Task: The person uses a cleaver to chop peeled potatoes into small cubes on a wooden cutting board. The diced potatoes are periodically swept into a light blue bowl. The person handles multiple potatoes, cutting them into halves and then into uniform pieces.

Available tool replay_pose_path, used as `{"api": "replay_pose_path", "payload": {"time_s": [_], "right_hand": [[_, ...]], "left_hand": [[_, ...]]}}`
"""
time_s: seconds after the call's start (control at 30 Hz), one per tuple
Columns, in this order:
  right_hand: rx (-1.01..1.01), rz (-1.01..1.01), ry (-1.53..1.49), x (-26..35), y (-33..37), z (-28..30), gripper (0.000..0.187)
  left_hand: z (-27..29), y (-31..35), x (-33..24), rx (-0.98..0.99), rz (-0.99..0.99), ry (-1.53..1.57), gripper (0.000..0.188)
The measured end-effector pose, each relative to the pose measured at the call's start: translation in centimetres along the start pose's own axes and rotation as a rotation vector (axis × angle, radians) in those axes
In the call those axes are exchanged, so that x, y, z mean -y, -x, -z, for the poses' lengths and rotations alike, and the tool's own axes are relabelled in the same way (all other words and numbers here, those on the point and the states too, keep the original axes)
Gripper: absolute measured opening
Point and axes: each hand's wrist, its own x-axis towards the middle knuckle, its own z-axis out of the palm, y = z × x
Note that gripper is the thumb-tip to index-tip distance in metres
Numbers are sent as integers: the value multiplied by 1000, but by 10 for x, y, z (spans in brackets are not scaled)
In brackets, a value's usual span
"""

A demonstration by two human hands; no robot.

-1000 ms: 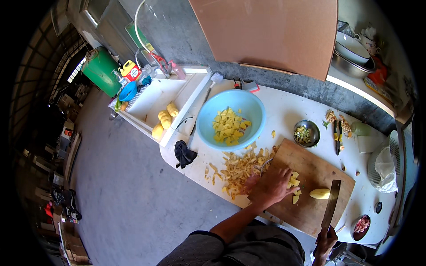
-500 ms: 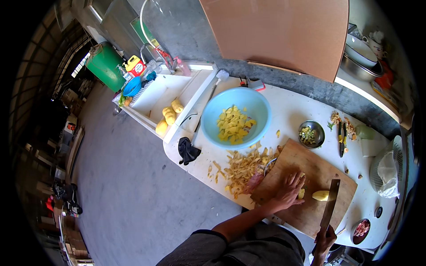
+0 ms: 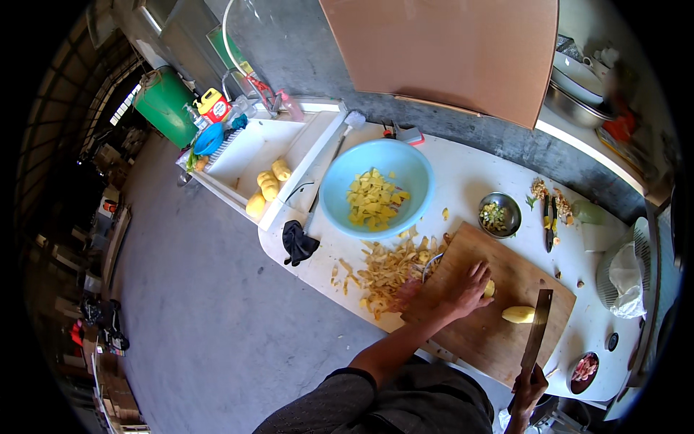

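Note:
My left hand [image 3: 466, 293] is over the wooden cutting board [image 3: 463, 336], its fingers and thumb closed around a pale yellow potato piece [image 3: 489, 288]. In my right hand [image 3: 531, 389], at the board's near edge, is the handle of a kitchen knife [image 3: 536, 329] with a long, broad blade. That blade stretches away from me over the right part of the board. Just left of it lies a peeled potato half [image 3: 518, 315], its right end against or behind the blade. A light-blue basin [image 3: 329, 192] beyond the board contains cut potato pieces [image 3: 372, 199].
Potato peelings [image 3: 390, 275] are heaped left of the board. A small metal bowl [image 3: 512, 206] of chopped bits, scissors [image 3: 550, 224] and a bowl of meat [image 3: 584, 369] surround it. Peeled potatoes [image 3: 268, 188] rest on the sink's edge [image 3: 307, 163]. A black cloth [image 3: 298, 242] lies at the table's left corner.
My left hand has gathered its fingers around the potato piece, lifting away from flat on the board. The knife stays almost in place. The whole view has shifted slightly.

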Motion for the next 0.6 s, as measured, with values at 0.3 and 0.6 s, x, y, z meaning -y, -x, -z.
{"api": "replay_pose_path", "payload": {"time_s": [0.3, 0.6], "right_hand": [[-19, -16, 23, 1, 3, 14, 26], [13, 6, 23, 0, -6, 8, 28]], "left_hand": [[24, -29, -3, 5, 41, 21, 67], [-11, -13, -32, 89, -218, 13, 31]]}}
